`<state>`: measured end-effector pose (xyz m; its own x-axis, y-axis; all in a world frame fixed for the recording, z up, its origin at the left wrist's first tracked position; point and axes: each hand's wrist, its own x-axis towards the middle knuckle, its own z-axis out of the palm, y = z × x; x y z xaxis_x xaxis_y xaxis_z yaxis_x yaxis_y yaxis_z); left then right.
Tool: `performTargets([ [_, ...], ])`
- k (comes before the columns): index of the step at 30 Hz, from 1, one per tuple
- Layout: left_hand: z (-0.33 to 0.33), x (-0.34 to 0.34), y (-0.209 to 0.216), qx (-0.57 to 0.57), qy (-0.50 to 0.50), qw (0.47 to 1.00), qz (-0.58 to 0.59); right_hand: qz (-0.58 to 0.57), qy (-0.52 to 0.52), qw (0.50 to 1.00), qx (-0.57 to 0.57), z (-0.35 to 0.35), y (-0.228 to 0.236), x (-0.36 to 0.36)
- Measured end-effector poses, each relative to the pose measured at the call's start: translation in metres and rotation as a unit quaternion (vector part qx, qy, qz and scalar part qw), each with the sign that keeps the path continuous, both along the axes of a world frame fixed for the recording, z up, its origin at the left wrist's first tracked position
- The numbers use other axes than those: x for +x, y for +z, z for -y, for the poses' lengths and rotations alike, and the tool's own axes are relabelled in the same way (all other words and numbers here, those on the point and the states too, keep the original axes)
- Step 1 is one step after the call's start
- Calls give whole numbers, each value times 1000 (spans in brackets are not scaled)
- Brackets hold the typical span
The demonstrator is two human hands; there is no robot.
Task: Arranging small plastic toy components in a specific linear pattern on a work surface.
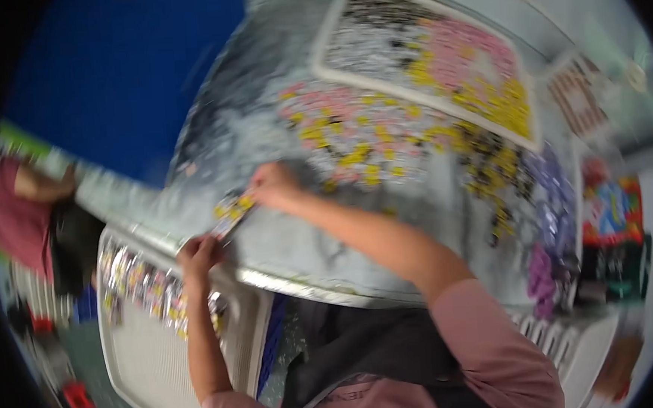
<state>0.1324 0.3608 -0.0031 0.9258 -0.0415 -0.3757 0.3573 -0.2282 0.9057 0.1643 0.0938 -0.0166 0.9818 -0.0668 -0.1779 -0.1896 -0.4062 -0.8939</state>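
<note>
Near the table's front edge, a small narrow packet (231, 213) with yellow, white and dark pieces stretches between my two hands, blurred by motion. My left hand (199, 255) is closed on its lower end, above the rim of a ribbed pale tray (146, 372). At the upper end my right hand (274, 186) has its fingers pinched together. Beyond my right hand, small wrapped pieces (367, 138) in pink, yellow, white and black lie scattered on the table. Rows of filled packets (148, 282) lie in the ribbed tray.
A white tray (321, 61) of sorted wrapped pieces stands at the back right. A large blue panel (124, 74) covers the far left. Purple plastic (552, 198) and colourful bags (613, 213) are at the right. Another person (24, 211) is at the left.
</note>
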Motion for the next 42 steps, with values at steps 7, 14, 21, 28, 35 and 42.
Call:
performTargets([
  [7,-25,13,-25,148,-10,975,163,232,-101,967,-11,41,1,-76],
  [14,61,-14,14,191,-118,915,335,231,-360,861,-275,254,22,-293],
  [21,167,-56,9,116,-242,893,362,-67,-445,685,-573,415,5,-486],
  [28,235,-117,12,53,-340,877,336,-111,-343,703,-613,431,-6,-506],
  [35,268,-152,19,87,-389,869,294,7,-414,728,-547,444,-8,-534],
  [42,260,-163,25,101,-376,883,263,-56,-384,851,-354,459,27,-529],
])
